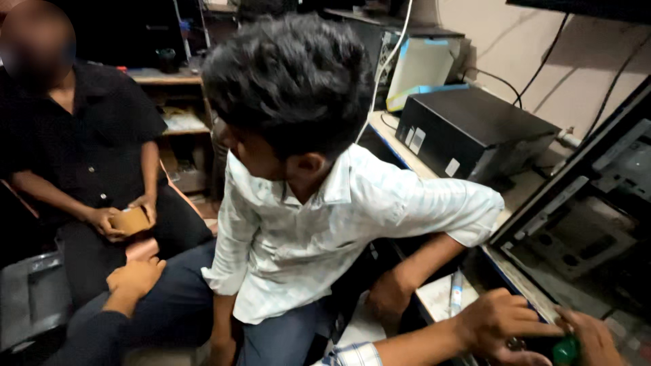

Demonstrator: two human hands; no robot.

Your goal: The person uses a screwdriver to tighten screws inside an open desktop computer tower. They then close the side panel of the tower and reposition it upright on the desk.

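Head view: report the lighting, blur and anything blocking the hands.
Head view: dim indoor light, brightest on a co-worker's white shirt, which fills mid-frame; the upper left is near black; slight softness throughout. The hands sit at the bottom right edge, the right hand cropped beside a green object, the left hand clearer.

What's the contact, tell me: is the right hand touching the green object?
Touching. The head view shows the right hand closed against the green object, with no gap between them.
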